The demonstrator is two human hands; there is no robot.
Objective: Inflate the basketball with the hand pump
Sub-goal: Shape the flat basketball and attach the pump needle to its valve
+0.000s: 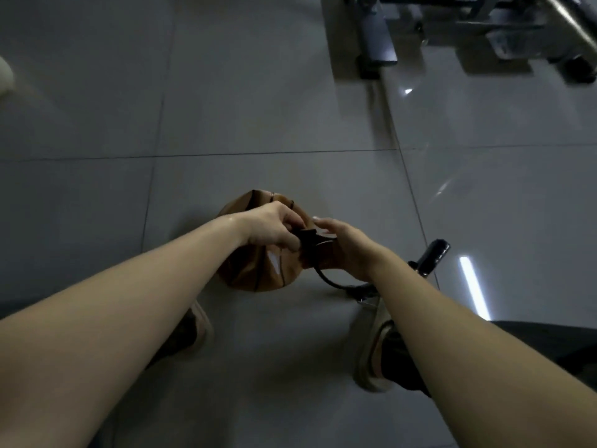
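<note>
Basketball [255, 273], brown and plainly slack with its skin folded in on itself, sits on the tiled floor [258, 108] just ahead of my left shoe [190, 337] and right shoe [371, 357], and I have both hands on top of it. My left hand [274, 227] pinches the black hose fitting [307, 237] against the ball's upper face, fingers curled round it. My right hand [345, 247] lies on the ball just right of that fitting, fingers fairly straight, pressing rather than gripping. The valve and needle are hidden under my fingers, so I cannot tell whether the needle is seated. That is my main worry: on a skin this soft the needle could skid off the valve or go in crooked and bend, because the ball gives way under any push. The thin black hose [326, 281] loops off to the ball's right toward the hand pump [433, 257], which lies on the floor. A tug on that short hose could pull the fitting free. The glossy grey tiles look slick, so the ball may slide. Beyond the ball to its far right stands a metal frame [452, 27]. Far to its left a pale object [5, 74] is too cropped to name. The room is dim, with light streaks on the tiles right of the ball.
</note>
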